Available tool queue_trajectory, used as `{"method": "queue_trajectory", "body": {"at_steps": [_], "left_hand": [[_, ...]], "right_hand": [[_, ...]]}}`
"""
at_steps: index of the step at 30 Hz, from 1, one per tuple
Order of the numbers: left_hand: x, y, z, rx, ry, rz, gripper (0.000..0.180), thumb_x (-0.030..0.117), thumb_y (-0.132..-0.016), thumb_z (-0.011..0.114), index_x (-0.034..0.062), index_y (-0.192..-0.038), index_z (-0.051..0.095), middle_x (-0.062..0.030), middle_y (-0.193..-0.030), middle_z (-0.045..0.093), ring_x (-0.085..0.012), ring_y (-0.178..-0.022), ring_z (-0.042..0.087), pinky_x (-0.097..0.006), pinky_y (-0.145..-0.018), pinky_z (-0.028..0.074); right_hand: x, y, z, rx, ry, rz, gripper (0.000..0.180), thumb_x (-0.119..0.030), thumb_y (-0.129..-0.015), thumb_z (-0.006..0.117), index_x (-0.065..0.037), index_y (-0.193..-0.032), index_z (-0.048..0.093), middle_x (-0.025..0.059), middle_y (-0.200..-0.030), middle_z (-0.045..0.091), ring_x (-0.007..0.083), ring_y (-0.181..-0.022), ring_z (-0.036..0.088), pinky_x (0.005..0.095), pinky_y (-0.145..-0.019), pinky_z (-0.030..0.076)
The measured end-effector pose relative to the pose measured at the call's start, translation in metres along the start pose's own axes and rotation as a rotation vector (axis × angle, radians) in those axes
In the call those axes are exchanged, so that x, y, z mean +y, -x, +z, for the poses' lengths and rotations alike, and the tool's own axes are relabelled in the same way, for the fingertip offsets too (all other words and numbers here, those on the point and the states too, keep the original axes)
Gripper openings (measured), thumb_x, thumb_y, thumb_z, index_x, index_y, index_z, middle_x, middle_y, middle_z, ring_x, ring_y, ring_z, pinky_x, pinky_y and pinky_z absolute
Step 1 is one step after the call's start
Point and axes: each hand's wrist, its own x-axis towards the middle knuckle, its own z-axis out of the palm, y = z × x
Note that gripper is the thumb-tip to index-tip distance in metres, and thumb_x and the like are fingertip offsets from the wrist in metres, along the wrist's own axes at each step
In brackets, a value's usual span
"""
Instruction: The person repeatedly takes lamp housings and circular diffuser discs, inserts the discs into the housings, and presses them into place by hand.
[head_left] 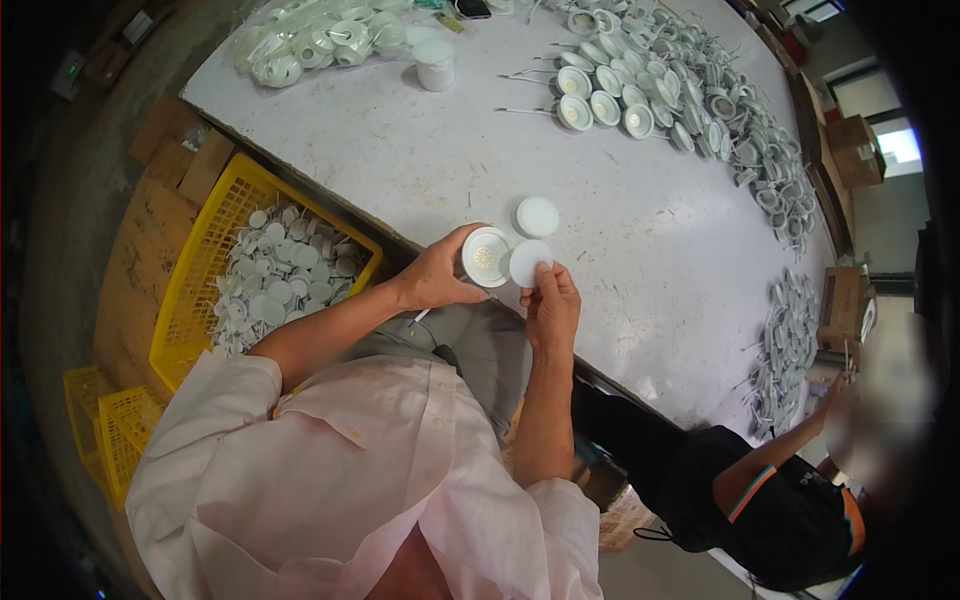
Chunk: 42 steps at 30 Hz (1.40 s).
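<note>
My left hand [437, 272] is closed around a round white downlight [486, 257], its open face turned up so the yellowish LED dots inside show. A short cable with a bare end hangs below that hand. Between the thumb and fingers of my right hand [553, 300] is a flat white diffuser disc [529, 262], held right beside the downlight's rim. Another white disc or small stack of discs [537, 216] lies on the white table [400, 160], just beyond both hands.
A yellow crate [170, 320] at my left holds many wired white lights [285, 265]. Across the table lie a heap of downlights [640, 90], bagged white rings [320, 40] and a white tub [434, 68]. A person in black [770, 500] works at the right.
</note>
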Motion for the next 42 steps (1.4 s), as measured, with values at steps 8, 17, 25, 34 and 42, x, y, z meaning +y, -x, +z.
{"method": "queue_trajectory", "body": {"at_steps": [8,17,25,34,42], "left_hand": [[-0.004,0.0,0.006,-0.034,-0.158,0.058,0.068,0.011,-0.081,0.068,0.0019,-0.138,0.031,-0.0119,-0.127,0.049,-0.0189,-0.118,0.049,-0.033,-0.099,0.042],[-0.007,0.001,0.01,0.068,-0.275,0.08,0.052,0.014,-0.088,0.058,0.002,-0.134,0.037,-0.013,-0.121,0.054,-0.0184,-0.112,0.053,-0.032,-0.094,0.045],[-0.009,0.002,0.012,0.089,-0.349,0.08,0.049,0.011,-0.089,0.056,0.0031,-0.133,0.039,-0.0125,-0.12,0.055,-0.018,-0.109,0.054,-0.032,-0.093,0.045],[-0.024,0.003,0.006,0.132,-0.297,0.054,0.042,0.009,-0.087,0.058,0.003,-0.127,0.046,-0.0093,-0.112,0.058,-0.0147,-0.102,0.055,-0.03,-0.088,0.047],[-0.035,0.017,-0.017,0.392,-0.21,-0.051,0.03,0.013,-0.089,0.059,0.0006,-0.116,0.056,-0.006,-0.101,0.062,-0.0118,-0.091,0.058,-0.027,-0.08,0.048]], "right_hand": [[0.009,0.015,0.022,0.026,0.288,-0.012,0.025,-0.012,-0.084,0.067,0.003,-0.103,0.062,0.0012,-0.078,0.059,0.0051,-0.06,0.053,0.0189,-0.051,0.045],[0.007,0.019,0.03,0.013,0.303,-0.004,0.029,-0.015,-0.082,0.071,0.001,-0.104,0.06,-0.0016,-0.076,0.057,0.0038,-0.06,0.052,0.0172,-0.05,0.043],[0.016,0.017,0.027,0.014,0.225,-0.04,0.023,-0.012,-0.082,0.071,-0.002,-0.093,0.055,-0.001,-0.071,0.056,0.0037,-0.056,0.05,0.0174,-0.047,0.042],[0.025,0.021,0.028,0.017,0.254,-0.079,0.021,-0.011,-0.083,0.069,-0.005,-0.084,0.049,0.0013,-0.065,0.055,0.0051,-0.052,0.048,0.0195,-0.045,0.041],[0.043,0.009,0.022,-0.158,0.252,-0.042,0.019,-0.013,-0.083,0.068,-0.003,-0.095,0.057,0.0003,-0.068,0.056,0.0074,-0.061,0.05,0.0224,-0.056,0.042]]}}
